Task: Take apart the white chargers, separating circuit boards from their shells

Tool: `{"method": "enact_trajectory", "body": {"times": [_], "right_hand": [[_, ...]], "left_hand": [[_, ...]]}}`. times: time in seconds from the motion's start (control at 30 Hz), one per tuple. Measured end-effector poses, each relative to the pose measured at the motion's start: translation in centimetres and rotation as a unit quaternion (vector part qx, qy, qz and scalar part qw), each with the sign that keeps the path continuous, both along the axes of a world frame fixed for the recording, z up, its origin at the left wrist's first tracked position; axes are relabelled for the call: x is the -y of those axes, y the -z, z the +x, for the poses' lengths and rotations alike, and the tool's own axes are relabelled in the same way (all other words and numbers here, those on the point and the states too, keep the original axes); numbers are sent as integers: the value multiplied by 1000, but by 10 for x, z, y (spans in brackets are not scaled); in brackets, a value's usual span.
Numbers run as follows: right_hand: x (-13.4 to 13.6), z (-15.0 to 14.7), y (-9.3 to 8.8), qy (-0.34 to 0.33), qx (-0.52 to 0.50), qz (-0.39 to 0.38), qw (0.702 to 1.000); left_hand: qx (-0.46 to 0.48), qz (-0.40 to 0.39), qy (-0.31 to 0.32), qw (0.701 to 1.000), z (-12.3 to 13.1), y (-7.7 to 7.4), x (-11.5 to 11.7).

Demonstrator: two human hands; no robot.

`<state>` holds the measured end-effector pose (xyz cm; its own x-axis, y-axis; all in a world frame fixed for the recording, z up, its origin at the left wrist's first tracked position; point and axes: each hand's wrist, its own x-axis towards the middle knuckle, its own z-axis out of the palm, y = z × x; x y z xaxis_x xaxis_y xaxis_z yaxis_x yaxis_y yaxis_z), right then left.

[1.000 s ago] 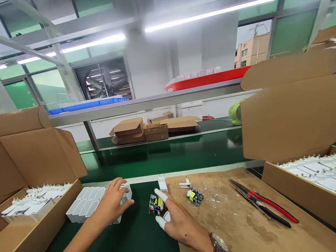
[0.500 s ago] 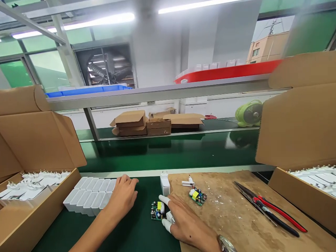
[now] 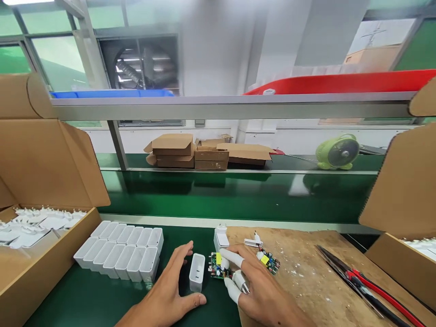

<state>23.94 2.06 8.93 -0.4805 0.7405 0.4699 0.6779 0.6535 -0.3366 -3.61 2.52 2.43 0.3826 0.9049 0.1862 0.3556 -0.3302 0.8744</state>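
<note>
My left hand (image 3: 172, 290) is open, fingers and thumb apart, beside a single white plastic case (image 3: 196, 272) on the green mat. The case shows its hollow inside with small slots; I see no finger gripping it. My right hand (image 3: 262, 290), with white finger cots on thumb and index finger, pinches a small green circuit board (image 3: 215, 265) with a yellow component. A white plug end with metal pins (image 3: 241, 281) lies between those fingers. Left of my left hand stand two rows of similar white cases (image 3: 121, 252).
Another circuit board (image 3: 270, 262) and a closed white case (image 3: 221, 237) are near the brown work board (image 3: 299, 281). Red-handled pliers (image 3: 361, 277) and tweezers lie at right. Open cartons (image 3: 75, 231) of white parts flank both sides. A green fan (image 3: 337, 152) stands behind.
My left hand has moved from the rows of cases toward the middle, where a single case now stands beside it. The right hand stays at the circuit board. The view has shifted.
</note>
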Motion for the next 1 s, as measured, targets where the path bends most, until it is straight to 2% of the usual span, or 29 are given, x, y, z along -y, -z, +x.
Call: {"method": "enact_trajectory", "body": {"times": [0.1, 0.17, 0.43, 0.6, 0.83, 1.0], "right_hand": [[-3, -2, 5, 4, -39, 83, 996], [-2, -5, 7, -11, -60, 100, 993], [8, -18, 7, -61, -53, 113, 990], [11, -19, 6, -57, -31, 109, 992], [11, -14, 21, -34, 29, 64, 997], [14, -18, 16, -13, 44, 101, 994]], "left_hand": [[33, -46, 10, 998, 3, 2, -3], [42, -49, 7, 998, 4, 3, -5], [6, 125, -8, 992, 4, 9, -1], [-4, 161, -5, 987, 3, 4, 1], [-21, 204, 2, 979, 5, 3, -2], [-26, 213, 4, 977, 7, 6, -1]]}}
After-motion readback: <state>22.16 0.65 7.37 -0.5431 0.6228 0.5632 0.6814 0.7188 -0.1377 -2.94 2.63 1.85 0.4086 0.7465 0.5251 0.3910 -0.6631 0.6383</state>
